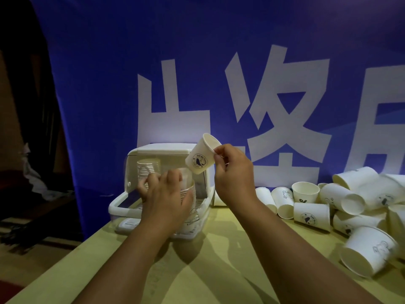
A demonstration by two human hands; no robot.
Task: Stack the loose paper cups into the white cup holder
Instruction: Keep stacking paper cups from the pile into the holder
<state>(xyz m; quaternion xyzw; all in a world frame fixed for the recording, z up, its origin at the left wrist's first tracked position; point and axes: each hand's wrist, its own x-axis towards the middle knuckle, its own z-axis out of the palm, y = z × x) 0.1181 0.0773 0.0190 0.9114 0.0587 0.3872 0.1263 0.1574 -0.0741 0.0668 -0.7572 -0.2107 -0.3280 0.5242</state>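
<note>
The white cup holder [131, 170] stands at the table's back left with its clear lid raised. Inside it a stack of paper cups [149, 166] shows at the back, and a second stack [190, 194] stands nearer the front. My left hand [164, 197] reaches into the holder and grips that front stack, covering most of it. My right hand [232, 172] pinches the rim of a single white paper cup [200, 159] with a dark round logo. That cup is tilted, mouth up and to the right, just above the holder's right side.
A heap of loose paper cups [346, 200] lies on the yellow table [219, 270] to the right, some upright, most on their sides. A blue banner [197, 73] with large white characters hangs right behind the table. Dark floor lies to the left.
</note>
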